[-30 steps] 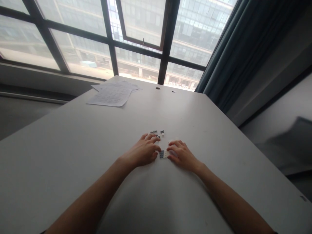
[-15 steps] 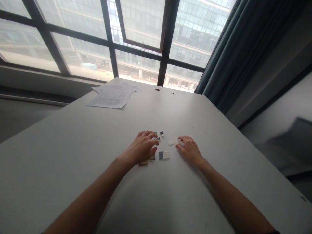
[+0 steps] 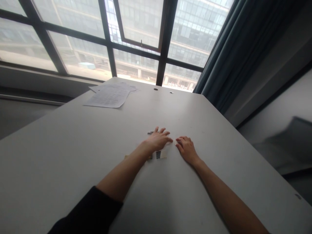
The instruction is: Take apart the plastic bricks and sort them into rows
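Observation:
My left hand (image 3: 159,139) reaches over the middle of the white table (image 3: 102,143) with its fingers spread, covering some small pieces. Its thumb points at a pale piece (image 3: 174,142) beside my right hand. My right hand (image 3: 185,148) rests on the table with thumb and fingers curled close together at that pale piece; whether it grips it is too small to tell. Just below my left hand lie a dark grey studded block (image 3: 158,154) and a cream one (image 3: 163,154). Tan pieces (image 3: 150,157) show partly beside my left wrist, and small dark pieces (image 3: 149,133) lie beyond it.
Printed sheets of paper (image 3: 108,96) lie at the table's far left. Two small round fittings, one dark (image 3: 155,89), sit near the far edge. Behind are windows (image 3: 136,65) and a dark blue curtain (image 3: 219,65) on the right.
My left hand has moved right, over the small pieces and towards my right hand, and its black sleeve now shows. My right hand has hardly moved. The view has shifted slightly.

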`<state>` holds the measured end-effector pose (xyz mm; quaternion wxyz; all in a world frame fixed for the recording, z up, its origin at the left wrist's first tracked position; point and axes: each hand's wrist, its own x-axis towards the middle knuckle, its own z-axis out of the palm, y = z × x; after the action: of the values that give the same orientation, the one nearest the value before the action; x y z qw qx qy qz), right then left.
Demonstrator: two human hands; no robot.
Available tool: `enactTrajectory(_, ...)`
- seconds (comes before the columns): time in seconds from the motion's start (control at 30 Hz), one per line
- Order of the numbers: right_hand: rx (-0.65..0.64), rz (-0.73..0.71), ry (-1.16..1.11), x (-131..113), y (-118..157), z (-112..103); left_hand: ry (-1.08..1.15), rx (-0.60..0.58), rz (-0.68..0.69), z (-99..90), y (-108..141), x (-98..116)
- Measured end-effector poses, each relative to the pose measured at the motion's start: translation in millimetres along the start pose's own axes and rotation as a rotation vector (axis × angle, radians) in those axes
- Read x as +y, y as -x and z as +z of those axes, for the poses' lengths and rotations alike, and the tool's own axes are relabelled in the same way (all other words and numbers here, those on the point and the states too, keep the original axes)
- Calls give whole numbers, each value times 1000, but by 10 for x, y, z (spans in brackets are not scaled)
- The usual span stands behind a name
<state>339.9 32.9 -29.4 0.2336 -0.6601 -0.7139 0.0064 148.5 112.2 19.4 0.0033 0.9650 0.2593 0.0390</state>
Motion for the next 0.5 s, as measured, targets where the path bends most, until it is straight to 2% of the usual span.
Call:
enactTrajectory(0.17, 5, -1, 8, -32, 2, -6, -25, 7, 17, -53, -38, 18)
enactTrajectory(0.4, 29, -19, -9, -22, 2, 7, -64, 64, 27, 14, 1, 22)
enactTrajectory(0.5, 30, -6, -17, -14, -20, 8, -64, 88, 9, -38, 51, 31)
